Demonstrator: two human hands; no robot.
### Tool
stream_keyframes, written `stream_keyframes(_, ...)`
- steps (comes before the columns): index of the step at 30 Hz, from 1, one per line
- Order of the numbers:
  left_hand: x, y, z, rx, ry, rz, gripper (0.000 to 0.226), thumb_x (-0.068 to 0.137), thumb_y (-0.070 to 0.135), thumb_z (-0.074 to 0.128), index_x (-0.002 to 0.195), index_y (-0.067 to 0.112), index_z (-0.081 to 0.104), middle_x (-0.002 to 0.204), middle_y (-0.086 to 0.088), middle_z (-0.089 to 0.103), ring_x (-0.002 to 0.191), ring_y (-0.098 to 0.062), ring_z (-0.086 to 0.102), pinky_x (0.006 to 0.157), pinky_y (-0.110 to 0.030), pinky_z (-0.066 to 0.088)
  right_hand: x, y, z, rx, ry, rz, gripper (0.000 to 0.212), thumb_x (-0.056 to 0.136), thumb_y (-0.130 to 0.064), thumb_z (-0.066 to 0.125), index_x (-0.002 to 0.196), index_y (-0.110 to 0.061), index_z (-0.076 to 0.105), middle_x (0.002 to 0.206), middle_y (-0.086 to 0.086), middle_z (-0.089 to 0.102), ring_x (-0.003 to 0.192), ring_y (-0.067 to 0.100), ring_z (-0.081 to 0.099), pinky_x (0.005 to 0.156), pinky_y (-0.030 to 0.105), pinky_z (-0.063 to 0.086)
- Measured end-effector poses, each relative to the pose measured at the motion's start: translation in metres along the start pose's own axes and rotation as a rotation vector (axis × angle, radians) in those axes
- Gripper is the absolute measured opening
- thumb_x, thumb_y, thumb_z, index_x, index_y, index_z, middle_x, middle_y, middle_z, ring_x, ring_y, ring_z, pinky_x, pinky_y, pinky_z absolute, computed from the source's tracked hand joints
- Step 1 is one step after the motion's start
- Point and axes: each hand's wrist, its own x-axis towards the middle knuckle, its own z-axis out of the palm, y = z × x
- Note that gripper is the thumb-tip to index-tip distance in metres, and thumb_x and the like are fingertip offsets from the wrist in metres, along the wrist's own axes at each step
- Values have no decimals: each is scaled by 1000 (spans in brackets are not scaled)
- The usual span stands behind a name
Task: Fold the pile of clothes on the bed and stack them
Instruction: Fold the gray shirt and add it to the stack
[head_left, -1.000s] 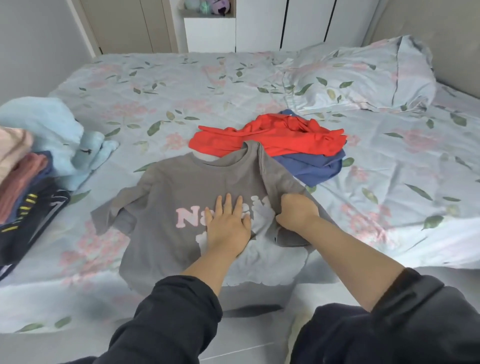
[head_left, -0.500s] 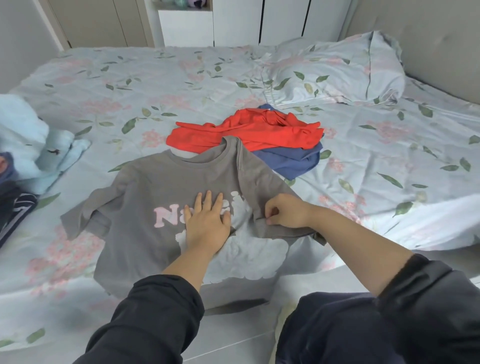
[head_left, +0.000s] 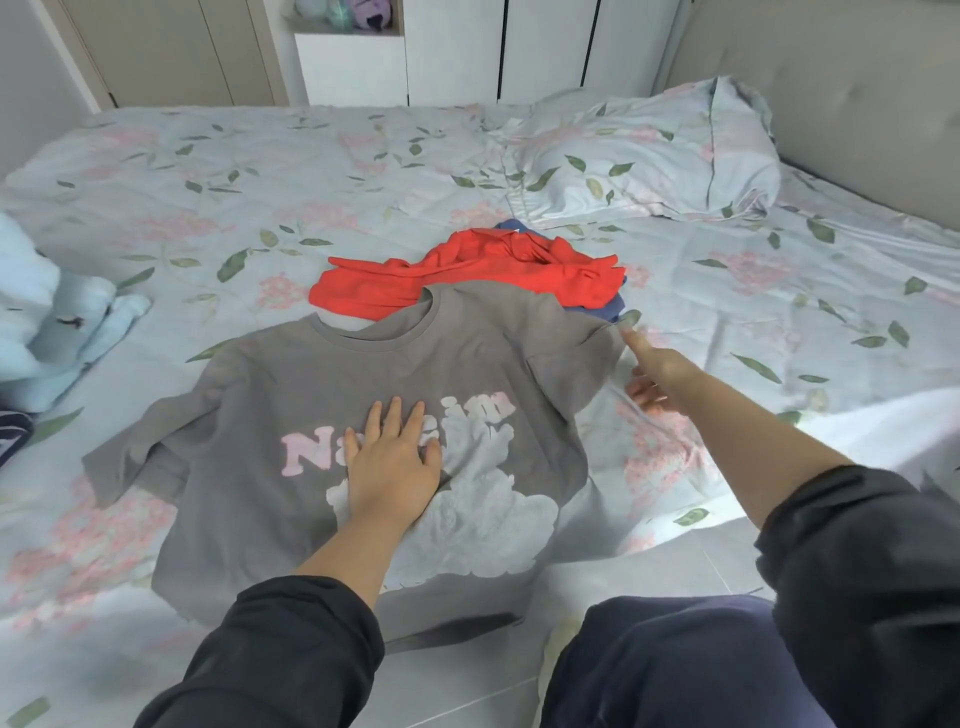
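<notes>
flatly, left hand presses grey shirt; right hand outstretched.

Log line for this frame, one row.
left hand flat on grey printed sweatshirt | right hand open beside its sleeve | red garment crumpled behind

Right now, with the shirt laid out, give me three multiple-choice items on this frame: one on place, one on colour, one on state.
1. Where does the crumpled red garment lie?
A. On the floral pillow
B. Beyond the collar of the grey long-sleeved shirt, atop a blue garment
C. On the floor

2. What colour is the shirt's chest lettering?
A. Green
B. Pink
C. Black

3. How is the left hand?
A. Gripping a sleeve
B. Raised off the bed
C. Flat on the shirt's print, fingers straight

Answers: 1 B, red cloth sits past the collar with blue showing beneath its right side; 2 B, the visible letters are pale pink; 3 C, the palm lies on the print.
</notes>
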Motion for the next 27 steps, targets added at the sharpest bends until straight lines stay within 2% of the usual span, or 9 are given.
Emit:
stream_keyframes(4, -1, 1, -2, 6, 0, 2, 56, 96, 43, 24, 152, 34, 17, 161, 4, 10, 147, -17, -1, 117, -48, 3, -9, 4, 16, -36, -45, -38, 82, 78, -81, 39, 96, -2, 55, 78, 17, 65, 55, 27, 60, 54, 28, 47)
stream_keyframes(6, -1, 1, -3, 7, 2, 3, 56, 97, 42, 24, 152, 33, 17, 161, 3, 10, 148, -17, -1, 117, -48, 3, -13, 4, 34, -135, 112, -200, 82, 76, -74, 51, 118, -4, 49, 105, 15, 65, 78, 28, 67, 65, 31, 53)
stream_keyframes(9, -2, 2, -5, -6, 10, 4, 55, 97, 41, 26, 152, 32, 19, 161, 3, 12, 148, -17, 1, 117, -48, 4, -27, 12, 70, -440, 220, -447, 90, 67, -66, 65, 131, -9, 37, 132, 8, 46, 118, 27, 51, 93, 37, 44)
stream_keyframes(12, -3, 2, -5, -11, 12, 5, 55, 98, 41, 26, 151, 32, 19, 160, 3, 12, 148, -17, 1, 117, -48, 4, -29, 27, 86, -759, 227, -501, 59, 77, -42, 65, 119, -6, 47, 125, 12, 46, 113, 31, 52, 82, 37, 44)
stream_keyframes(13, -3, 2, -6, -11, 13, 6, 55, 98, 41, 26, 151, 32, 20, 160, 3, 12, 148, -17, 1, 117, -48, 4, -27, 29, 80, -723, 267, -511, 41, 82, -30, 61, 112, -3, 53, 119, 16, 52, 106, 34, 56, 77, 36, 44)
stream_keyframes(15, -3, 1, -6, -8, 13, 9, 55, 98, 41, 26, 151, 31, 20, 160, 3, 13, 148, -18, 2, 117, -49, 4, -18, 34, 63, -352, 376, -438, 22, 88, -12, 52, 102, 3, 61, 104, 24, 62, 96, 38, 60, 76, 36, 44)
stream_keyframes(19, -2, 2, -6, -14, 5, 7, 55, 98, 42, 26, 151, 32, 19, 160, 3, 12, 148, -17, 1, 117, -49, 4, -7, 50, 27, 732, 364, 26, 29, 99, -18, 46, 124, -3, 49, 85, 9, 55, 80, 24, 54, 82, 43, 49)
stream_keyframes(23, -2, 1, -7, -3, -11, 9, 55, 98, 43, 25, 152, 33, 18, 161, 3, 10, 148, -17, 1, 117, -49, 3, 4, 58, 3, 724, 478, -20, 28, 100, -23, 45, 116, -3, 55, 101, 11, 59, 72, 24, 55, 62, 27, 51)
stream_keyframes(27, -2, 1, -7, 16, -22, 23, 56, 98, 44, 23, 152, 33, 15, 161, 2, 8, 148, -18, -1, 117, -49, 3, 9, 54, 0, 785, 515, -99, 28, 100, -21, 45, 120, -6, 58, 101, 12, 61, 93, 30, 59, 72, 40, 52)
